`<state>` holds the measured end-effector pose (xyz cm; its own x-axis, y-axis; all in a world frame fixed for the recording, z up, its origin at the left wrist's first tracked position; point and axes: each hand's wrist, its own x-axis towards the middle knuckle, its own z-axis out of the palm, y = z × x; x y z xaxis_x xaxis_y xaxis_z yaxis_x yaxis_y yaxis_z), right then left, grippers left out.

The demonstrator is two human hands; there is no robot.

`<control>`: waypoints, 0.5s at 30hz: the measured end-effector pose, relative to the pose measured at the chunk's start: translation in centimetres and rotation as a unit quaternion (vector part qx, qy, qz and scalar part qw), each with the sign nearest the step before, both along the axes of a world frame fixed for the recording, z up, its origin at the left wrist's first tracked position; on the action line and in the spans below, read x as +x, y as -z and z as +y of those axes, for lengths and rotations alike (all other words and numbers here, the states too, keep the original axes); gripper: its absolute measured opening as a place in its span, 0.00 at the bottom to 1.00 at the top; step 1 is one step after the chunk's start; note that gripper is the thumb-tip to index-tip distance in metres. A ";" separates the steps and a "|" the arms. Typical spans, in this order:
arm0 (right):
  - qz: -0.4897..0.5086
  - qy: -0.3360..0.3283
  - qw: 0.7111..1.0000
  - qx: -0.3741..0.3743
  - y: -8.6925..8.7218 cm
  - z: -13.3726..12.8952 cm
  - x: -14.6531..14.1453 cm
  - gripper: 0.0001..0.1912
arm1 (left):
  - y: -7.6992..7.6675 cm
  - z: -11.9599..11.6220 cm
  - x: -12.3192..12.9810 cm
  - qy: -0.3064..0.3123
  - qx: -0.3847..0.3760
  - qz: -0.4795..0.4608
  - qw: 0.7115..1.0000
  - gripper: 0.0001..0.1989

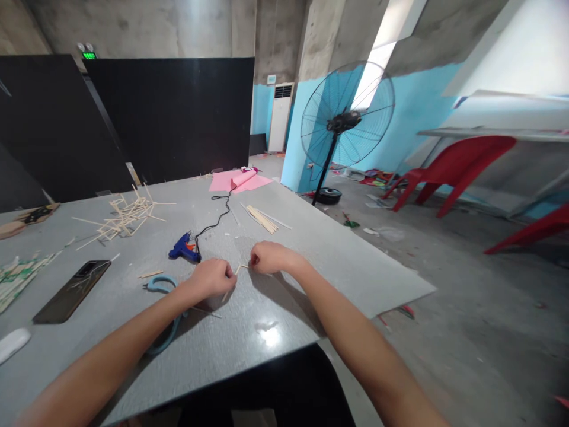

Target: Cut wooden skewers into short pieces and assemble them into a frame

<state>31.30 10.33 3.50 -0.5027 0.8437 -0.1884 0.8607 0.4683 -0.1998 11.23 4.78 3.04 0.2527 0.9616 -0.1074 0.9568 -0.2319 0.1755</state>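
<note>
Over the grey table, my left hand (214, 279) is closed in a pinch on a thin wooden stick (239, 270). My right hand (269, 258) is closed on a second wooden stick (245, 266), whose tip meets the first at an angle between the hands. Whether the two tips are joined I cannot tell. A blue glue gun (184, 248) with a black cord lies just beyond my left hand. Light-blue-handled scissors or pliers (165, 344) lie partly under my left forearm. Past my hands rests a small bundle of wooden sticks (262, 219).
A tangled stick structure (127, 219) stands at the back left of the table (342, 261). Left of me lie a dark phone (73, 292), wrapped sticks (22, 276) and a white object (14, 344). Pink paper (242, 180) is at the far edge. A standing fan (347, 121) and red chair (453, 163) are beyond.
</note>
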 end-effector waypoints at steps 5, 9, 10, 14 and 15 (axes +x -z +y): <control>-0.037 0.006 0.999 0.006 -0.4 -0.6 -0.4 0.15 | 0.2 0.1 -0.2 0.000 0.003 -0.006 1.000 0.14; -0.040 0.009 0.999 0.007 -0.6 -0.8 -0.9 0.14 | 0.4 0.3 -0.5 -0.005 0.001 -0.002 1.000 0.13; -0.034 0.010 0.999 0.014 -0.7 -0.8 -0.9 0.15 | 0.4 0.4 -0.6 -0.005 0.000 0.001 1.000 0.13; 0.036 -0.023 0.998 0.044 -0.9 -0.3 0.5 0.13 | 0.3 0.4 -0.7 -0.003 -0.001 0.008 1.000 0.13; 0.059 -0.047 0.997 0.035 -0.8 -0.1 1.0 0.14 | 0.3 0.4 -0.7 -0.002 -0.001 0.009 1.000 0.14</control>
